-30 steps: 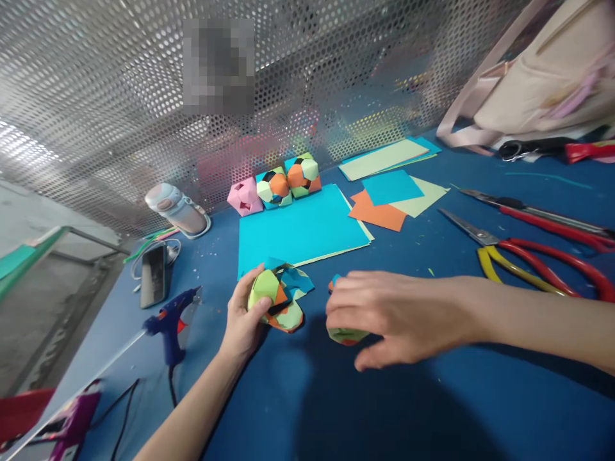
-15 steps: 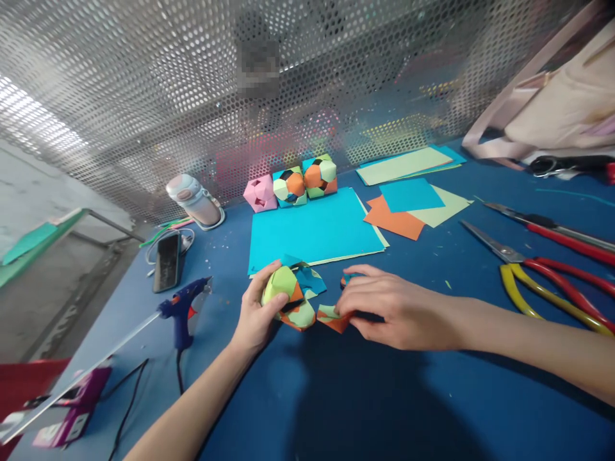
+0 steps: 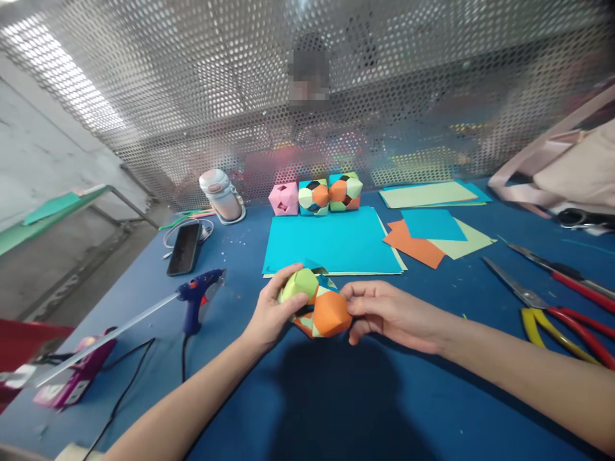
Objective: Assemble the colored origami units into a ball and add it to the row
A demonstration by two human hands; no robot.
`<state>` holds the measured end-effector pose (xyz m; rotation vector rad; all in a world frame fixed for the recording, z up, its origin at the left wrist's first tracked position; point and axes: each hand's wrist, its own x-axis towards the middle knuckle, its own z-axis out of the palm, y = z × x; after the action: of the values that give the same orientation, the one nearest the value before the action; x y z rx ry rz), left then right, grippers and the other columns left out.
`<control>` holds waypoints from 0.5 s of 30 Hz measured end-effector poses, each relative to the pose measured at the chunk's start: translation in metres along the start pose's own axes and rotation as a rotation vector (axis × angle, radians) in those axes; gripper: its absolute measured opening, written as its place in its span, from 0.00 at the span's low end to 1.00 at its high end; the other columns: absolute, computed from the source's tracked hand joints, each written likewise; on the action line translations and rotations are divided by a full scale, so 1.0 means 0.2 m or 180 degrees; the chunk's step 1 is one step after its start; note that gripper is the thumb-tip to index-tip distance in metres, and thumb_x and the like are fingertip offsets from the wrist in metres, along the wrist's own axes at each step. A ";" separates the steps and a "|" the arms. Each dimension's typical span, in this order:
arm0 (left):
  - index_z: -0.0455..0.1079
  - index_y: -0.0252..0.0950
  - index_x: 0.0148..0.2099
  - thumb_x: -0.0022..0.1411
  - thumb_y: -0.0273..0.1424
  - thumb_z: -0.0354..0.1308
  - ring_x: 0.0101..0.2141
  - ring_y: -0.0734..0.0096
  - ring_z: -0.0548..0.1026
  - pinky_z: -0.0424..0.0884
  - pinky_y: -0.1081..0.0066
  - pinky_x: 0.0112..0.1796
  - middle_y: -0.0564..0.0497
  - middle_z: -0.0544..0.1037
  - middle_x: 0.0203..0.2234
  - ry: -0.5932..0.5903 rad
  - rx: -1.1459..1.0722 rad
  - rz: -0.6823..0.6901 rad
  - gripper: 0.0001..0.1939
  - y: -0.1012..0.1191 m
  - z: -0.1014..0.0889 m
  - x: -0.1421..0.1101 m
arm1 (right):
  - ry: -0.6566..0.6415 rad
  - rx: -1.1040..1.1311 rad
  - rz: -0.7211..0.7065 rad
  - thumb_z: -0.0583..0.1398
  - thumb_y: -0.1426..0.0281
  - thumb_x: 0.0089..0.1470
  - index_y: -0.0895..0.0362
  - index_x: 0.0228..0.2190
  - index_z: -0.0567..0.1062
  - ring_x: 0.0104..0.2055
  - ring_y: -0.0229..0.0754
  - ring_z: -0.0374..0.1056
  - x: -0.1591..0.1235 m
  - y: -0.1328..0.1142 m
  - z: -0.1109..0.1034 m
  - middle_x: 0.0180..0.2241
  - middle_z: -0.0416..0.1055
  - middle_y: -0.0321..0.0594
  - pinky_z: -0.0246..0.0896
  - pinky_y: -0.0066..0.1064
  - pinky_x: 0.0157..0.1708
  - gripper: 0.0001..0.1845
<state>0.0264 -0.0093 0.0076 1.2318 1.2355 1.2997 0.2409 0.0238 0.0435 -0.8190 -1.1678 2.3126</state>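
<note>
My left hand [image 3: 276, 306] is wrapped round a folded paper ball [image 3: 298, 285] whose near side is lime green, with blue and pale green flaps behind. Against its right side sits an orange folded paper piece [image 3: 331, 314], pinched at its right edge by the fingers of my right hand [image 3: 379, 312]. How far the two paper parts interlock I cannot tell. Just beyond my hands lies a stack of blue paper [image 3: 331, 240]. Behind it stand a pink paper ball [image 3: 284, 199] and two multicoloured paper balls [image 3: 329, 194] in a row.
At left are a blue glue gun [image 3: 196, 296], a phone [image 3: 184, 248], a bottle [image 3: 221, 195] and a purple box [image 3: 79, 374]. To the right lie small paper squares [image 3: 416, 243], paper strips [image 3: 427, 194], scissors [image 3: 533, 301] and a cutter knife [image 3: 562, 272]. A perforated metal panel [image 3: 259, 115] borders the back.
My right hand has lifted a paper piece from the table and brought it left against the ball in my left hand. The piece's orange side now shows. The view has shifted left.
</note>
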 end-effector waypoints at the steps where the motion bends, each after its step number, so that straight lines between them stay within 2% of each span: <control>1: 0.73 0.44 0.51 0.50 0.42 0.68 0.41 0.65 0.72 0.67 0.67 0.44 0.51 0.76 0.43 -0.0044 -0.0026 0.0016 0.26 0.00 0.00 0.00 | 0.0043 0.0021 0.0013 0.66 0.69 0.45 0.60 0.27 0.73 0.29 0.36 0.70 0.01 0.00 0.00 0.28 0.72 0.39 0.70 0.29 0.29 0.08; 9: 0.72 0.41 0.52 0.52 0.44 0.66 0.44 0.60 0.71 0.65 0.65 0.47 0.48 0.75 0.47 -0.0161 -0.0223 0.0035 0.25 0.00 0.00 0.01 | 0.0088 -0.0210 -0.0061 0.67 0.70 0.46 0.61 0.30 0.75 0.26 0.33 0.70 0.02 -0.01 0.00 0.28 0.74 0.38 0.69 0.26 0.27 0.08; 15: 0.73 0.41 0.51 0.52 0.45 0.65 0.42 0.62 0.72 0.67 0.66 0.46 0.48 0.76 0.45 -0.0156 -0.0448 -0.0084 0.25 0.01 0.01 0.01 | 0.0140 -0.0655 -0.0096 0.65 0.71 0.47 0.62 0.33 0.79 0.24 0.33 0.68 0.02 -0.08 -0.02 0.30 0.76 0.41 0.67 0.25 0.23 0.09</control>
<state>0.0274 -0.0070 0.0093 1.1367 1.1027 1.3070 0.2416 0.0382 0.0541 -0.9124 -1.4055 2.1641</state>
